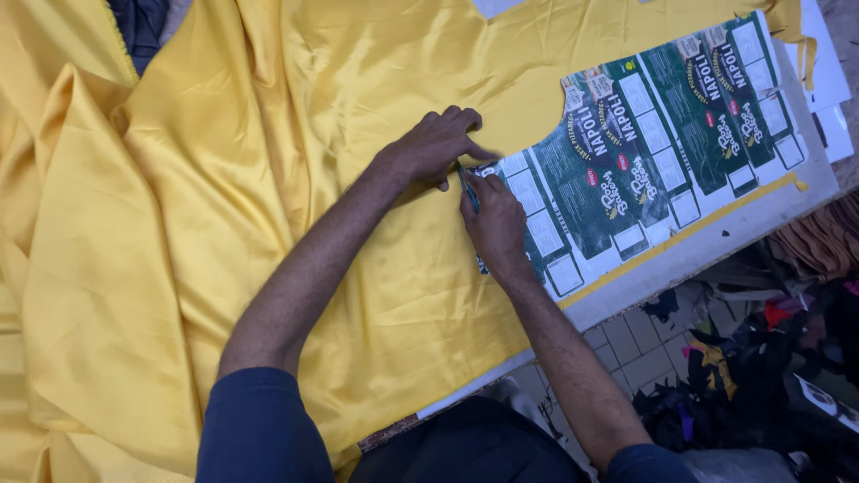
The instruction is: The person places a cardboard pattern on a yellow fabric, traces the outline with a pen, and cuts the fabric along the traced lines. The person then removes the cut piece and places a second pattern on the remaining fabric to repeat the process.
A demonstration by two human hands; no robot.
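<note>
A large sheet of shiny yellow fabric (pixel 268 161) covers the table. On it lies a flat pattern piece (pixel 662 134) cut from green and white printed packaging card. My left hand (pixel 438 143) presses flat on the fabric by the card's left end, fingers together. My right hand (pixel 492 224) rests on that same end of the card and grips a small blue-green marking tool (pixel 468 186), its tip at the card's edge between my two hands.
The white table edge (pixel 698 250) runs diagonally at the right, with a yellow strip along it. Below it lie a tiled floor (pixel 626 344) and a heap of dark fabric scraps (pixel 761 376). White papers (pixel 828 80) sit at the far right.
</note>
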